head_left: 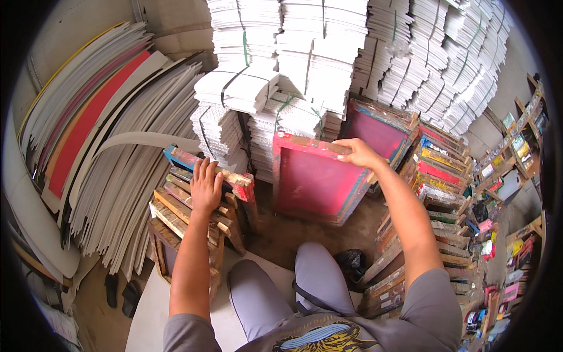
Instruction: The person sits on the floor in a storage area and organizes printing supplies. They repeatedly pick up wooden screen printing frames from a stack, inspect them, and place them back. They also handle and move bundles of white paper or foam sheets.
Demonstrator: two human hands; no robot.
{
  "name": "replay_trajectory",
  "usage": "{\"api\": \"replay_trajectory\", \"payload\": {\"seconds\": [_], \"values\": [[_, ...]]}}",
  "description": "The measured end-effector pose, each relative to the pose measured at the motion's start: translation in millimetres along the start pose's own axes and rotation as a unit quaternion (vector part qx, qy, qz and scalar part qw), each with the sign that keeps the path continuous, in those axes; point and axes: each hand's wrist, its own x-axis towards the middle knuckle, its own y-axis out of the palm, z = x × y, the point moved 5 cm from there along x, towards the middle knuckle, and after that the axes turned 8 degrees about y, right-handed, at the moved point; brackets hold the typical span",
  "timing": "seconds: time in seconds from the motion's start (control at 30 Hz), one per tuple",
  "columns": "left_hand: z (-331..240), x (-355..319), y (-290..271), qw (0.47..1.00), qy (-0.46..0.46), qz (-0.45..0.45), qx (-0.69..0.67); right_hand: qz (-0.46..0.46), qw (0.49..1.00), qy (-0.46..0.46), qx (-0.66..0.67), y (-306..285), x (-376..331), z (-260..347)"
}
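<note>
Fig. Head view, looking down on a seated person in grey trousers point(275, 287) among stacked printing stock.

Right hand point(359, 154): clenched over the top rail of a red-meshed wooden screen-printing frame point(314, 182), which stands near upright on the dirt floor point(281, 232), tilted slightly back, just ahead of the knees. Fingers curl over the far side of the rail, thumb on the near side. The frame's top rail runs left-right, from its pink-stained left corner to the hand at the right corner; the mesh faces the person. The grip thus sits at the frame's upper right, with the bulk of the frame lying left of and below it.

Left hand point(205, 186): open, palm down, fingers spread flat on a stack of paint-stained wooden frames point(193, 211) lying on their sides at lower left; resting on it, grasping nothing. It is well apart from the red frame and the farther hand from it; the stack's blue-and-red top rail point(199, 164) runs diagonally up-left to down-right.

Surroundings:
- Behind the red frame, a second magenta-meshed frame point(378, 132) leans on the back stock.
- Rear: tall strapped bundles of white folded cardboard point(305, 64), bound w/ green and black bands.
- Left: large curved sheets of white, grey and red board point(99, 146) leaning against the wall.
- Right: a row of multicoloured frames on edge point(440, 170); beyond it, shelves w/ small coloured packages point(510, 146), yellow, green and pink; print too small to tell.
- Black bag point(352, 261) beside the right knee.
</note>
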Motion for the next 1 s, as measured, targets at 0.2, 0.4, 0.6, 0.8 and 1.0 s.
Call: {"api": "replay_trajectory", "payload": {"seconds": [0.2, 0.4, 0.6, 0.8, 1.0], "values": [[3.2, -0.2, -0.6, 1.0, 0.019, 0.003, 0.014, -0.001, 0.999, 0.011, 0.036, -36.2, -20.7, -45.8], [-1.3, 1.3, -3.8, 1.0, 0.012, 0.022, -0.007, -0.005, 0.997, 0.061, 0.037, -80.4, -31.8, -82.8], [-1.9, 2.5, -2.5, 0.999, 0.007, 0.033, -0.005, -0.03, 0.995, 0.084, 0.045, -113.5, -36.1, -145.7], [-3.3, 2.8, -6.1, 0.999, -0.007, 0.05, -0.009, -0.051, 0.991, 0.096, 0.079, -138.1, -24.8, -191.1], [-5.6, 4.5, -3.0, 0.998, -0.013, 0.063, -0.019, -0.111, 0.987, 0.077, -0.085, -168.8, -6.6, -220.2]]}}
